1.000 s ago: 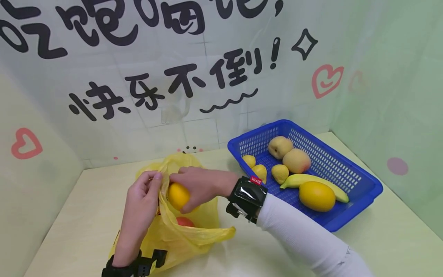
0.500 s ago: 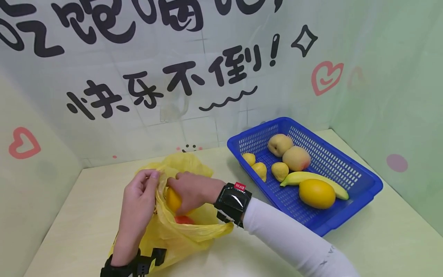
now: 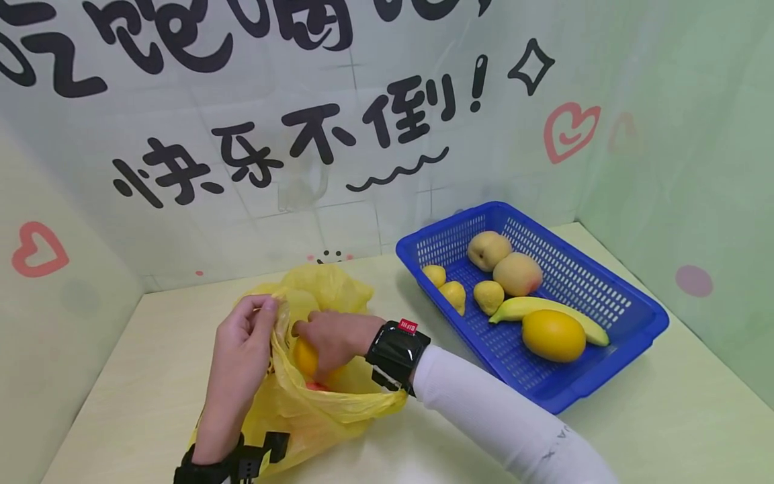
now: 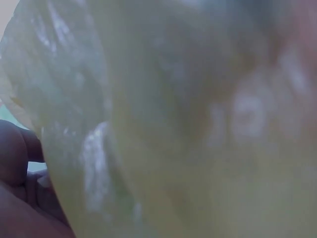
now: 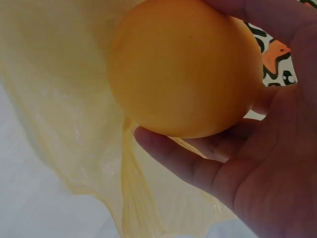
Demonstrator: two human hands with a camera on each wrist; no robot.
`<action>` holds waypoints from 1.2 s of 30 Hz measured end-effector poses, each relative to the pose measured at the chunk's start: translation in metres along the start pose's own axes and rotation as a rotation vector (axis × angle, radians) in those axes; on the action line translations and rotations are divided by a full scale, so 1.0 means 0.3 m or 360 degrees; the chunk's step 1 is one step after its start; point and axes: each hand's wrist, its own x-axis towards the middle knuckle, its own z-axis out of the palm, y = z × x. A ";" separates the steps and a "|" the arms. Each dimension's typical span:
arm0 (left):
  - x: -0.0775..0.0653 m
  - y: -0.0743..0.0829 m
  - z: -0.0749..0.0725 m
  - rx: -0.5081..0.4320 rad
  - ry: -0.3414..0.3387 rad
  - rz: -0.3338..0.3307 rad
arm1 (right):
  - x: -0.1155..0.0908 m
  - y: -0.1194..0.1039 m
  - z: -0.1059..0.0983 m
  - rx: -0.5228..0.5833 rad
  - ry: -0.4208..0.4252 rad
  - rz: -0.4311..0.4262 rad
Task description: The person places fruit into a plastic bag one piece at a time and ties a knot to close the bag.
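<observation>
A yellow plastic bag stands on the table with its mouth spread. My left hand pinches the left edge of that mouth between thumb and fingers; in the left wrist view the bag's film fills most of the picture beside the fingers. Inside the opening, my right hand grips a smooth yellow-orange fruit, thumb on one side and fingers on the other. Below it in the bag shows a bit of something red, mostly hidden. The rest of the bag's contents cannot be made out.
A blue plastic basket sits to the right. In it lie two peaches, several small yellow fruits, a banana and another yellow-orange fruit. A printed wall closes off the table's back.
My right hand, holding the yellow-orange fruit, has gone lower into the bag, and the red thing below is now more covered. My left hand keeps its pinch on the bag's edge.
</observation>
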 end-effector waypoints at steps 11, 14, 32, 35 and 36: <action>0.004 0.003 0.002 0.0019 -0.0006 0.0007 | 0.006 0.015 0.034 0.0035 -0.0106 0.0074; 0.004 0.004 0.002 0.0021 -0.0018 0.0007 | 0.004 0.019 0.034 0.0059 -0.0135 0.0067; 0.003 0.003 0.002 0.0049 -0.0039 -0.0019 | -0.042 0.053 -0.002 0.0052 -0.0134 -0.0126; 0.002 0.003 0.003 0.0054 -0.0040 -0.0021 | -0.083 0.063 -0.038 0.0072 -0.0159 -0.0158; 0.002 0.002 0.003 0.0055 -0.0042 -0.0020 | -0.099 0.067 -0.052 0.0073 -0.0170 -0.0149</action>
